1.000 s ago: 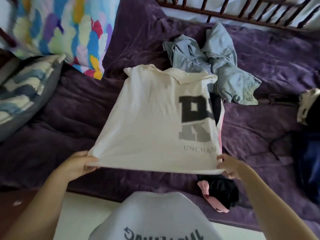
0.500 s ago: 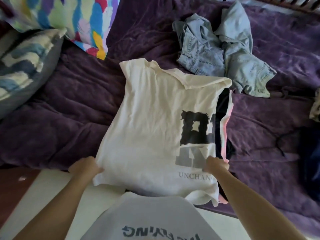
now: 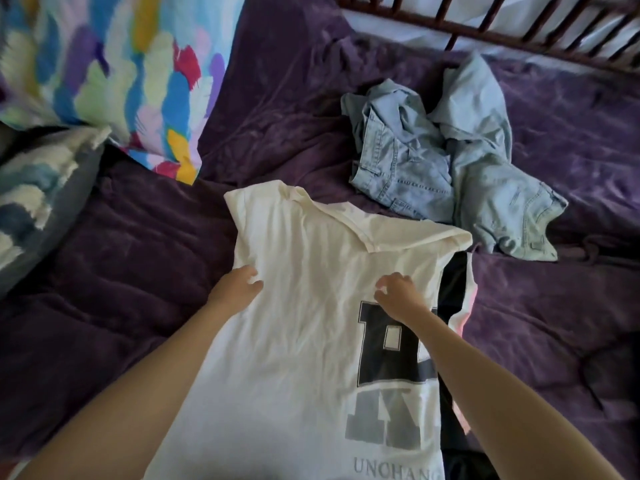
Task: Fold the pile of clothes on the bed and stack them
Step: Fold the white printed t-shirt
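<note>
- White T-shirt (image 3: 311, 323): flat on the purple bedcover (image 3: 121, 271), print side up, collar at the far end, hem at the near bed edge. The right side is folded in, cutting the block letters.
- Left hand (image 3: 237, 287): at the shirt's left edge, mid-length, with fingers bent and pinching the cloth.
- Right hand (image 3: 398, 294): on the shirt just above the dark letter, knuckles up, with fingers curled and tips nipping the fabric.
- Black-and-pink garment (image 3: 453, 292): under the shirt's right edge, showing as a strip.
- Crumpled light denim (image 3: 433, 161): just beyond the collar, unfolded.
- Multicolour pillow (image 3: 114, 64) and grey-blue pillow (image 3: 38, 188): far left.
- Wooden rail (image 3: 485, 26): along the far side.
</note>
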A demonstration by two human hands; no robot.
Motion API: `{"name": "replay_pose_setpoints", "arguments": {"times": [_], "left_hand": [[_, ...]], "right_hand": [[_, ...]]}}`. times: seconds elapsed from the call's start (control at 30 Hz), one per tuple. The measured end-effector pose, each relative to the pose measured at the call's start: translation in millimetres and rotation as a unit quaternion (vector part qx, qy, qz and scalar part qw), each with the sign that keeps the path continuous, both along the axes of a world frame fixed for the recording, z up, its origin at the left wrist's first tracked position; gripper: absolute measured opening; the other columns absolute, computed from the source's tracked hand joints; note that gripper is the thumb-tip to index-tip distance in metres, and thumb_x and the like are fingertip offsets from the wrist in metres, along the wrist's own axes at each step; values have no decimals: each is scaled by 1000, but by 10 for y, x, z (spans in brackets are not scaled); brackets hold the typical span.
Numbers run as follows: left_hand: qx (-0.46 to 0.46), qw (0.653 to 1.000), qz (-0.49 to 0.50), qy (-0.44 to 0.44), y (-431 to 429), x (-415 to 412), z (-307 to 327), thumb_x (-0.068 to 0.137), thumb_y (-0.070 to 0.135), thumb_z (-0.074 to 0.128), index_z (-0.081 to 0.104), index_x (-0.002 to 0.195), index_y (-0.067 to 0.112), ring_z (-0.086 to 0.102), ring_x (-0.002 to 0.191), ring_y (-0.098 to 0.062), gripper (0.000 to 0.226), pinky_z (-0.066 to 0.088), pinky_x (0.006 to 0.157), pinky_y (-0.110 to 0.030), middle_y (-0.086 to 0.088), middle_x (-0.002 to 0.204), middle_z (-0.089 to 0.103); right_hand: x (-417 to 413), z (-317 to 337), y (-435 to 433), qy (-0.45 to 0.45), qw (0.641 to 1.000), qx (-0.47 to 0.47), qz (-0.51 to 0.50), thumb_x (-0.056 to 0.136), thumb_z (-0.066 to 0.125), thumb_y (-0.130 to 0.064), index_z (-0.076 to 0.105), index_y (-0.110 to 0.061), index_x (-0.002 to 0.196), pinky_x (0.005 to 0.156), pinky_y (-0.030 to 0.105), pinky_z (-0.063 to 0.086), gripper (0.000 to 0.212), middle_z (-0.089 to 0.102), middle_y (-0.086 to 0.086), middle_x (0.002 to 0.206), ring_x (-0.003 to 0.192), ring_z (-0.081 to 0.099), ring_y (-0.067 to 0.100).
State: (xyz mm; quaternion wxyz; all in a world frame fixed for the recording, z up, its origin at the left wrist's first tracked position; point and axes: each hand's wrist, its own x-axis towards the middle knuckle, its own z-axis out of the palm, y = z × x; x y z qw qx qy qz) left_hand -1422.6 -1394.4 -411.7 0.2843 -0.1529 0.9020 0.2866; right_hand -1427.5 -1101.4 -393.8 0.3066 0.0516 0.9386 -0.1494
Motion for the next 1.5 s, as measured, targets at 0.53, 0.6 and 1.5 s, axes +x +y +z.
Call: {"name": "replay_pose_setpoints", "arguments": {"times": [0.53, 0.6, 1.5], "left_hand": [[-95, 994, 30, 35, -336, -1829, -493, 88, 27, 60, 11, 150, 20, 20, 138, -40, 79, 26, 109, -51, -15, 154, 16], [-39, 996, 79, 15, -420, -1916, -566, 86, 24, 63, 17, 149, 19, 26, 136, -38, 78, 28, 109, -50, -15, 150, 27], [-160, 957, -169, -173, -1090, -1906, -17, 46, 65, 66, 55, 86, 17, 52, 103, -24, 64, 35, 93, -33, 3, 96, 56]], "right_hand": [[-1848, -360, 808, -2, 988, 107, -113, 90, 53, -29, 12, -28, 149, 109, 48, 25, 72, 13, 8, 154, 139, 20, 34], [-1843, -479, 900, -32, 980, 99, -170, 87, 55, -34, 16, -26, 148, 108, 48, 29, 73, 23, 13, 151, 134, 29, 37], [-1708, 76, 1400, -79, 958, -146, -233, 83, 65, -36, 56, -12, 123, 91, 47, 41, 47, 53, 14, 131, 113, 51, 34]]}}
